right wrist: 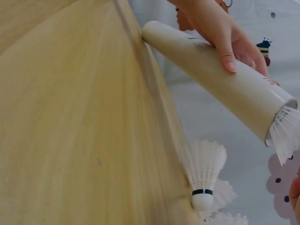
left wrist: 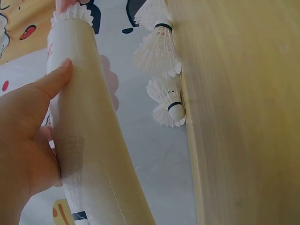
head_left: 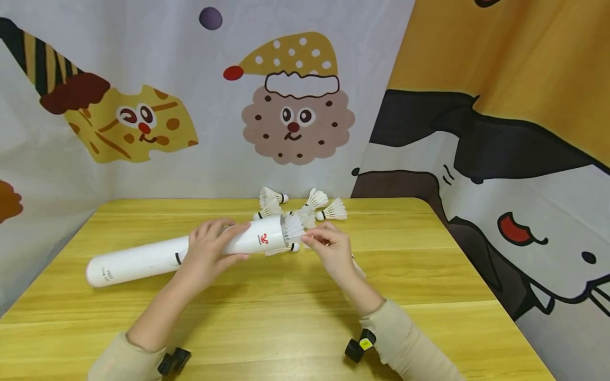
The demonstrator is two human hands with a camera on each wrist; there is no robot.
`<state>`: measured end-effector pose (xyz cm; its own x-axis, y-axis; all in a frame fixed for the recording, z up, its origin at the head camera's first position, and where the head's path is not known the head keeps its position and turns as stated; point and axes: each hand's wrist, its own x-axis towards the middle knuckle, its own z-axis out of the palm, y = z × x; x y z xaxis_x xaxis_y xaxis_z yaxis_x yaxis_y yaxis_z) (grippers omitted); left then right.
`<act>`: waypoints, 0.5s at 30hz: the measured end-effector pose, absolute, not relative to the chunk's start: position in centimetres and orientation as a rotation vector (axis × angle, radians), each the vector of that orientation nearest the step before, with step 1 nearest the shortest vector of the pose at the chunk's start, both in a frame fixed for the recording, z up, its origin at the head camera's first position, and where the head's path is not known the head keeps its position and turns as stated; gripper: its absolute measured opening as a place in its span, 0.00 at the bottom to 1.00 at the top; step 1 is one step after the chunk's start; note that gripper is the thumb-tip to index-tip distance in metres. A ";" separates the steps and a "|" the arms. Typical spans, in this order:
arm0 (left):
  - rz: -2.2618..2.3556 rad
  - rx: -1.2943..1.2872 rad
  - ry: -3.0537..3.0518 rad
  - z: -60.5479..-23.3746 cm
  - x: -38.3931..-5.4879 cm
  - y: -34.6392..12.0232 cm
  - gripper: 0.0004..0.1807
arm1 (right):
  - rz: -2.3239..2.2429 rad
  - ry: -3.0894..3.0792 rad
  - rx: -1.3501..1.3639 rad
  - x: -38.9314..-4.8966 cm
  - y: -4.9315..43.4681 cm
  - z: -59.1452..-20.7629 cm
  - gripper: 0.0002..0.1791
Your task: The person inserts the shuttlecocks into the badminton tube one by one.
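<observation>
A long white shuttlecock tube [head_left: 143, 260] lies slanted across my front, its open mouth toward the right. My left hand [head_left: 206, 253] grips it around the middle, thumb along the near side, as the left wrist view also shows on the tube [left wrist: 89, 122]. Out of the mouth stick the feathers of a white shuttlecock [head_left: 293, 227]; its cork is hidden inside. With thumb and forefinger, my right hand [head_left: 332, 247] pinches the feather ends. In the right wrist view, that shuttlecock [right wrist: 287, 131] fans out from the rim, while only a sliver of the right hand shows.
Several loose shuttlecocks [head_left: 332, 210] lie behind the tube mouth near the back edge of the wooden table [head_left: 419, 275]. One shuttlecock [head_left: 281, 250] lies just below the mouth, and another [head_left: 358, 267] is partly hidden behind the right wrist. A printed curtain [head_left: 190, 69] hangs behind.
</observation>
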<state>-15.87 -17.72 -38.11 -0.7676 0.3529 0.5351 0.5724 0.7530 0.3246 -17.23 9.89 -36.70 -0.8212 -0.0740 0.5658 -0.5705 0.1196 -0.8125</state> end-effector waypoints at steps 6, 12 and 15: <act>-0.661 -0.702 -2.509 -38.1 -15.8 -17.6 0.39 | 1.745 -2.054 0.645 -17.3 9.4 -37.2 0.04; -0.660 -0.708 -2.510 -38.0 -15.8 -17.5 0.39 | 1.731 -2.086 0.678 -17.6 9.0 -37.7 0.04; -0.655 -0.706 -2.516 -38.0 -15.8 -17.5 0.39 | 1.676 -2.127 0.676 -17.7 8.8 -37.8 0.03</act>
